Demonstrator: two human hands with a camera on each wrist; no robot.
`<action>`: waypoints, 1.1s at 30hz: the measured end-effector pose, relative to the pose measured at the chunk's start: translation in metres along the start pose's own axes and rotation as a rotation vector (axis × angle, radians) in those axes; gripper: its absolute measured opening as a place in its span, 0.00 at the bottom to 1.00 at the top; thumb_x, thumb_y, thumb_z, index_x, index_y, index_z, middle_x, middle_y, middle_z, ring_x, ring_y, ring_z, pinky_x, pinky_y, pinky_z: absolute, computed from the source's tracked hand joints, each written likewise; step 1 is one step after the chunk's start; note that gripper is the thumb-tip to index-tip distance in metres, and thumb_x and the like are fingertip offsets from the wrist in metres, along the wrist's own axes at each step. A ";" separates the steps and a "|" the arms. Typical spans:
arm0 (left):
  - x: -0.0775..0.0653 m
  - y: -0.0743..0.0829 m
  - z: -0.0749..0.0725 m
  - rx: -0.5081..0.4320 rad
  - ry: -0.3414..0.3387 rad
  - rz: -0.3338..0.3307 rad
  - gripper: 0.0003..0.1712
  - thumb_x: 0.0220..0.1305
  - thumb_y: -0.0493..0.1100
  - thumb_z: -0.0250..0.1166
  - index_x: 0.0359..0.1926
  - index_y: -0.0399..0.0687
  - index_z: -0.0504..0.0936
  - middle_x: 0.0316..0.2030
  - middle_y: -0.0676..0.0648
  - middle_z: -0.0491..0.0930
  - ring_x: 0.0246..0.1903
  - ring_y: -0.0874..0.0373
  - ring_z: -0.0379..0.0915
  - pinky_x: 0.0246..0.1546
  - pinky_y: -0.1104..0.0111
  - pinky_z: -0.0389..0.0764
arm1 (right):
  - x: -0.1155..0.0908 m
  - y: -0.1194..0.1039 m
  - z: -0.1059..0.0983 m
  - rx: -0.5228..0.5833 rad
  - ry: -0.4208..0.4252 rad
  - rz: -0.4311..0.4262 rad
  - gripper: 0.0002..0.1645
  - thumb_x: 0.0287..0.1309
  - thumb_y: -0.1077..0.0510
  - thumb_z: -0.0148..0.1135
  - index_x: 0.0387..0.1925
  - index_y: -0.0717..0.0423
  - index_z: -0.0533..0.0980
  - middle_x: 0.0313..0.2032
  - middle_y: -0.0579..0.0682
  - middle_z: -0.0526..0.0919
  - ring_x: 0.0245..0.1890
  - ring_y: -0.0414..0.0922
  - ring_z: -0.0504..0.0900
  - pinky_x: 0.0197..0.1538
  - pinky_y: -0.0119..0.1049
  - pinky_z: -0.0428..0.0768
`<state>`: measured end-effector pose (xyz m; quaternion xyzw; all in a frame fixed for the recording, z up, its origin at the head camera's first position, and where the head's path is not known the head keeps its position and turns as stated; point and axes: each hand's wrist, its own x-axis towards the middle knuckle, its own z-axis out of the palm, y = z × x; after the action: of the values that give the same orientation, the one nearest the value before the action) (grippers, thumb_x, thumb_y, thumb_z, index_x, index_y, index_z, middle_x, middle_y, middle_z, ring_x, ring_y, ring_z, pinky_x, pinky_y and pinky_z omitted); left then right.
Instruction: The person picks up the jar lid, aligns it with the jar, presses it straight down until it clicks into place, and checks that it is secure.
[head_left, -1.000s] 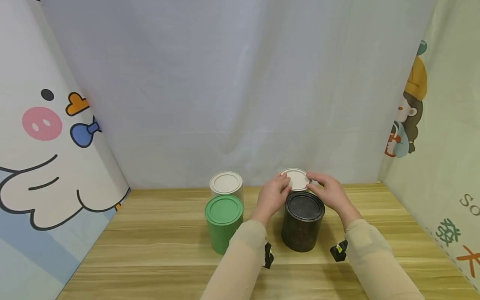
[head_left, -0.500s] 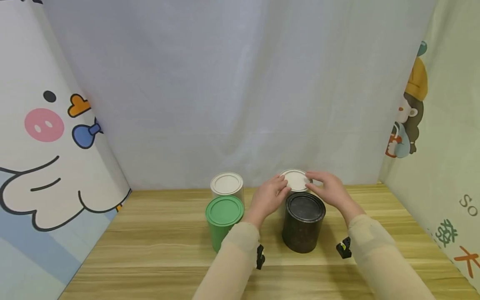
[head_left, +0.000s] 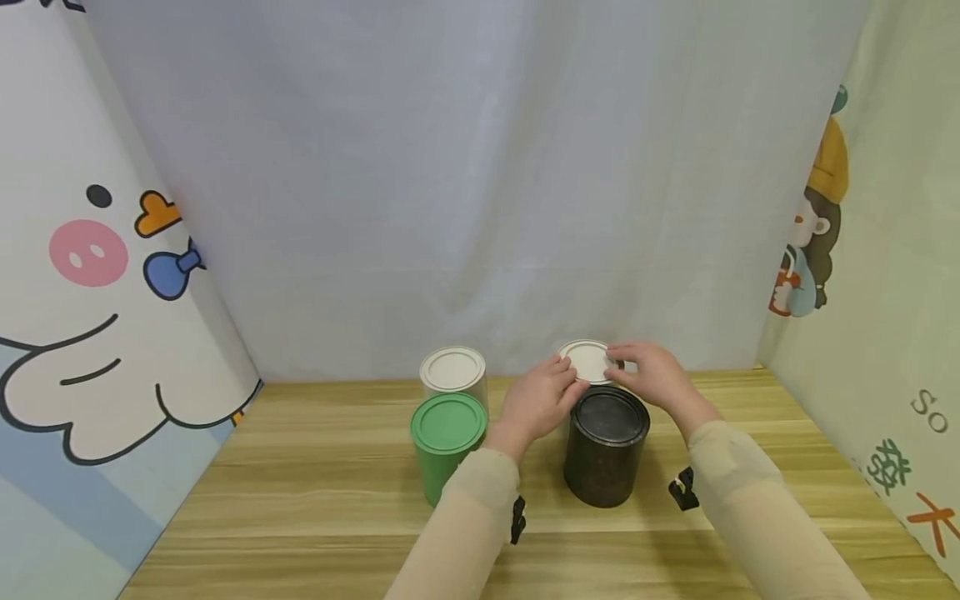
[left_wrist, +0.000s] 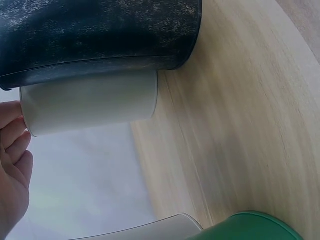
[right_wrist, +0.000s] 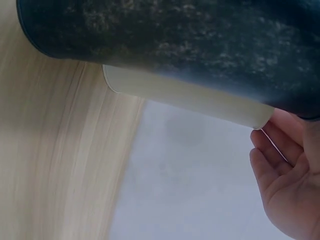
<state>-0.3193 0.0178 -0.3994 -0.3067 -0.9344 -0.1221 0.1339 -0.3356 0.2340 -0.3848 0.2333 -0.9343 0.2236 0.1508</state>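
Note:
A white can (head_left: 588,363) with a flat recessed lid stands at the back right, mostly hidden by a black can (head_left: 603,458). My left hand (head_left: 534,400) holds the white can's top rim from the left, fingertips over the lid's edge. From the right, my right hand (head_left: 654,379) grips the same rim with thumb and fingers. In the left wrist view, curled fingers (left_wrist: 16,137) meet the top end of the white can (left_wrist: 95,102). The right wrist view has bent fingers (right_wrist: 270,160) at that rim, with the black can (right_wrist: 175,50) nearer the camera.
To the left, a green can (head_left: 448,429) stands before a second white can (head_left: 453,368) on the wooden table (head_left: 315,483). A pale curtain (head_left: 450,183) hangs behind, and printed cartoon cloths flank both sides.
My hands stay at the white can's top. The right fingertips have come slightly left onto the rim, and the left forearm and wrist have shifted a little left. The cans stay standing.

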 end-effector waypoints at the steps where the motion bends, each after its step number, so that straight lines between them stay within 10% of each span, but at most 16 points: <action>1: 0.000 0.000 0.000 0.000 0.004 0.003 0.28 0.78 0.57 0.46 0.64 0.46 0.78 0.66 0.46 0.72 0.70 0.54 0.60 0.69 0.67 0.62 | 0.000 0.000 0.000 -0.004 -0.005 0.004 0.22 0.61 0.60 0.67 0.52 0.71 0.79 0.54 0.67 0.80 0.56 0.66 0.76 0.61 0.60 0.70; 33: -0.001 0.000 0.009 -0.070 0.076 -0.008 0.24 0.78 0.54 0.48 0.59 0.46 0.82 0.64 0.44 0.73 0.68 0.53 0.63 0.69 0.67 0.62 | 0.004 -0.008 -0.004 -0.018 -0.079 0.088 0.23 0.63 0.58 0.66 0.55 0.70 0.78 0.56 0.66 0.79 0.58 0.65 0.74 0.62 0.61 0.69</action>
<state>-0.3205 0.0202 -0.4079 -0.3027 -0.9249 -0.1670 0.1580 -0.3346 0.2280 -0.3773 0.1995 -0.9508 0.2123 0.1057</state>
